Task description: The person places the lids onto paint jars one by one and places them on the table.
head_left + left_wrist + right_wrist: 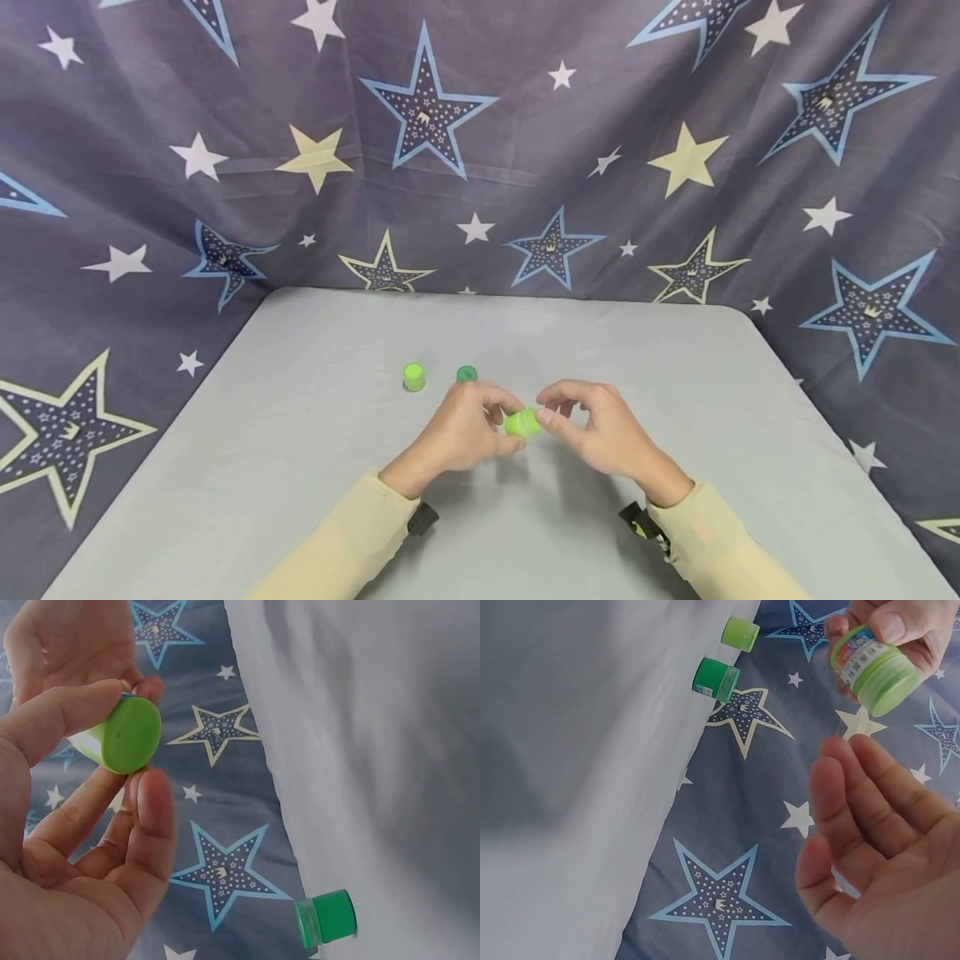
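A small light-green jar [522,422] is tilted in the air over the table, pinched between the thumb and fingers of my left hand [467,427]. In the right wrist view, a printed label with a barcode wraps this jar [871,669], and its lidded end points toward my right hand [889,855]. That hand's fingers are loosely bent and spread, apart from the jar in this view. From the head view, my right thumb overlaps the lid end. The left wrist view shows the plain green base [133,736].
Behind my left hand stands a dark green jar [467,373]. Left of it is another light-green jar [414,377]. Both rest on a table with a pale grey cloth [337,333]. A star-patterned curtain [510,150] hangs behind and at the sides.
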{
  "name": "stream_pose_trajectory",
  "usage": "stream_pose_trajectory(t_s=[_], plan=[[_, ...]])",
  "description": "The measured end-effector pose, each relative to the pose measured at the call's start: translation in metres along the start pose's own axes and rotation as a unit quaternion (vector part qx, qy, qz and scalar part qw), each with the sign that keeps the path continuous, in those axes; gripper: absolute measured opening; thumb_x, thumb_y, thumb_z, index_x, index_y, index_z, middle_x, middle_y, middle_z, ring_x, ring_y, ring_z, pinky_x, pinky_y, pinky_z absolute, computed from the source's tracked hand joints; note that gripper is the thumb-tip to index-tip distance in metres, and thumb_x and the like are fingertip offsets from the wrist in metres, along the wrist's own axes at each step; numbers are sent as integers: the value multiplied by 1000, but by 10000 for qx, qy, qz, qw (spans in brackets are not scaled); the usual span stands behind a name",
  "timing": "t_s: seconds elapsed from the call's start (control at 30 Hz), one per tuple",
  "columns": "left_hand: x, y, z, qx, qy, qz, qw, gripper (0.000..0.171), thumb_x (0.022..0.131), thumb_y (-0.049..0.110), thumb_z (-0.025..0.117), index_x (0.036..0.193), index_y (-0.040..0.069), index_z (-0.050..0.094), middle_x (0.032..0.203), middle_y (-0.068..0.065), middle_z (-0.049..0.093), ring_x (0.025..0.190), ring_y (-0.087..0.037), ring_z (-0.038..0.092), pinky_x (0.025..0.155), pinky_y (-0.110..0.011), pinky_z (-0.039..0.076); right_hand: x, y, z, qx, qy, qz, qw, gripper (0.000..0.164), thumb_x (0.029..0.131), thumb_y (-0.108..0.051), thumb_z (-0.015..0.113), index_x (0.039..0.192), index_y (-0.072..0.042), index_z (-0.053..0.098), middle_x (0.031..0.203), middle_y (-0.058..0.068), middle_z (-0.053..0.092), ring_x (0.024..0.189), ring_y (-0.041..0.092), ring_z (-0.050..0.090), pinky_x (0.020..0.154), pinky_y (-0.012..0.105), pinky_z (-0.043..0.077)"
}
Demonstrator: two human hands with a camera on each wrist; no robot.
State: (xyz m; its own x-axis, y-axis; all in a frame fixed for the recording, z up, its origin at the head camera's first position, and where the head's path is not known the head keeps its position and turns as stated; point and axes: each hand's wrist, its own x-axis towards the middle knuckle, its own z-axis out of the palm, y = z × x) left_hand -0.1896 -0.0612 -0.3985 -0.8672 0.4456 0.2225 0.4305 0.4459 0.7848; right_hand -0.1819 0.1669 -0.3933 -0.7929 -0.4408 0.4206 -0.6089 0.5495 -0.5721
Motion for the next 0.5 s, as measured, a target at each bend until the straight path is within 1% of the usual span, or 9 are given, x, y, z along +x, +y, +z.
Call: stream_pose_trajectory(t_s=[0.1,0.2,0.37,0.43,0.5], plan=[[1,0,0,152,74,-36,9999,28,71,13,93,95,16,80,92,9,68,82,-19,62,64,-27,52,-1,0,-1,-31,25,57,10000,17,98,-25,66,106,-14,76,96,-12,72,83,6,60,76,35,45],[2,0,-1,219,105,-115,9996,30,71,15,93,97,16,80,93,9,68,82,-16,59,64,-28,50,-2,0,-1,-52,53,149,9999,19,100,-26,64,110,-14,75,100,-8,73,87,8,62,77,37,47],[3,-4,-4,327,99,-416,9985,34,72,19,93,103,17,79,92,9,67,85,-16,60,67,-30,51,-3,1,-1,-77,109,260,9996,23,100,-28,64,115,-13,74,105,-2,74,92,12,64,73,33,49],[4,-7,-5,379,99,-521,9979,34,73,20,92,103,18,78,92,9,66,86,-17,60,68,-31,51,-3,1,0,-107,101,254,9996,25,100,-29,64,115,-12,73,106,-1,74,92,14,64,72,32,49],[4,-10,-7,421,126,-581,9973,33,73,20,92,102,18,77,90,10,67,85,-17,60,69,-32,51,-3,2,1,-137,94,255,9995,26,99,-30,65,115,-12,73,106,-2,73,93,17,64,74,33,49]])
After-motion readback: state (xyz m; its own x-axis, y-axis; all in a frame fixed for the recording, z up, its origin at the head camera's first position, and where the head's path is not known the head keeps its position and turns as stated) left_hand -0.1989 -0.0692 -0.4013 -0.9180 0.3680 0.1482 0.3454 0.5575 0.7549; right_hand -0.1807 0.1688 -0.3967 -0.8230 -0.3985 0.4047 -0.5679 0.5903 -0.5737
